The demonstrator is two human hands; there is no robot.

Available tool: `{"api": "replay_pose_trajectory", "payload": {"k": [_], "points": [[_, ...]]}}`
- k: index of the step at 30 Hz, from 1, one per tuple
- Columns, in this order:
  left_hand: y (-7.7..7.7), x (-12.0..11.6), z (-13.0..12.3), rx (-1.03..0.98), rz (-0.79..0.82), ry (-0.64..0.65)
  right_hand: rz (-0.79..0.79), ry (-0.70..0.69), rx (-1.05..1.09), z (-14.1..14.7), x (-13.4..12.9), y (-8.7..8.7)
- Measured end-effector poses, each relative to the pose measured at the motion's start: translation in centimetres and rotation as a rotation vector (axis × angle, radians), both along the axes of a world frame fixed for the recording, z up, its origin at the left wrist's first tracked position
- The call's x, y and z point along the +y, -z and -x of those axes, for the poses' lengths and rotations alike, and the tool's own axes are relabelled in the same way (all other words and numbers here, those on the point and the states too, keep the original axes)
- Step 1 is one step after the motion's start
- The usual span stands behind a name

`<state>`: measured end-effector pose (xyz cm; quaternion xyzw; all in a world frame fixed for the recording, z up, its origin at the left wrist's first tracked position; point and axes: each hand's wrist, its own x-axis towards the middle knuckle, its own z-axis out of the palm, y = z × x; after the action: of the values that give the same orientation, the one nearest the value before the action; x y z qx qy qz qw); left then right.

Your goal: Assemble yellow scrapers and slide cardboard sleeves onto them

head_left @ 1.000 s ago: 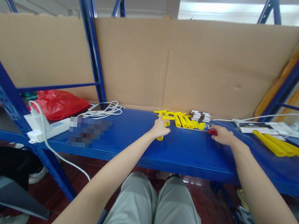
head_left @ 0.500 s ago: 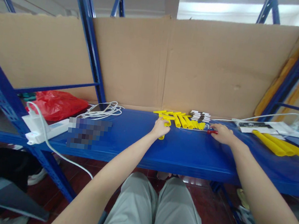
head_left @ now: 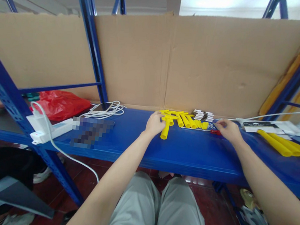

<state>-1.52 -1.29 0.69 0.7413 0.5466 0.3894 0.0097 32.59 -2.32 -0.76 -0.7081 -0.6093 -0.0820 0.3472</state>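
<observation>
- Plain, pale grey-green trousers (head_left: 181, 217), lower middle of the frame, softly creased along the thighs
- Bare forearms (head_left: 113, 180), lower left and lower right
- Bare hands (head_left: 154, 124)

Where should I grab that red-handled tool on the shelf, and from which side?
Probably by the red handle, from the right and above: the tool lies flat, its handle thicker and nearest the right hand, its thin shaft pointing left in front of yellow pieces.
</observation>
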Motion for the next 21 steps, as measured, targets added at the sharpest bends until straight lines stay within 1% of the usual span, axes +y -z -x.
{"api": "replay_pose_trajectory", "payload": {"k": [3, 5, 9, 12, 14, 16, 19, 21], "points": [[-0.1, -0.7, -0.3, 0.045, 0.047, 0.015, -0.015, 0.102, 0.091, 0.2, 0.0, -0.9], [-0.1, -1.0, -0.5, 0.073, 0.089, 0.023, 0.02, 0.152, 0.11, 0.4, 0.5, -1.8], [0.0, -1.3, -0.7, 0.127, 0.124, 0.013, 0.185, 0.209, 0.072, 0.7, 2.3, -3.5], [0.4, -1.4, -1.0, 0.159, 0.116, 0.011, 0.305, 0.202, -0.034, 1.3, 3.9, -4.2], [0.7, -1.4, -1.2, 0.188, 0.112, 0.009, 0.343, 0.185, -0.106, 1.8, 4.8, -4.4], [0.9, -1.5, -1.3, 0.215, 0.104, 0.018, 0.371, 0.198, -0.118, 2.2, 5.6, -4.3], [0.8, -1.6, -1.3, 0.223, 0.083, 0.017, 0.396, 0.243, -0.035, 2.7, 7.1, -3.9], [0.7, -1.7, -1.3, 0.199, 0.064, 0.015, 0.38, 0.28, 0.045, 2.6, 8.2, -3.4]]}}
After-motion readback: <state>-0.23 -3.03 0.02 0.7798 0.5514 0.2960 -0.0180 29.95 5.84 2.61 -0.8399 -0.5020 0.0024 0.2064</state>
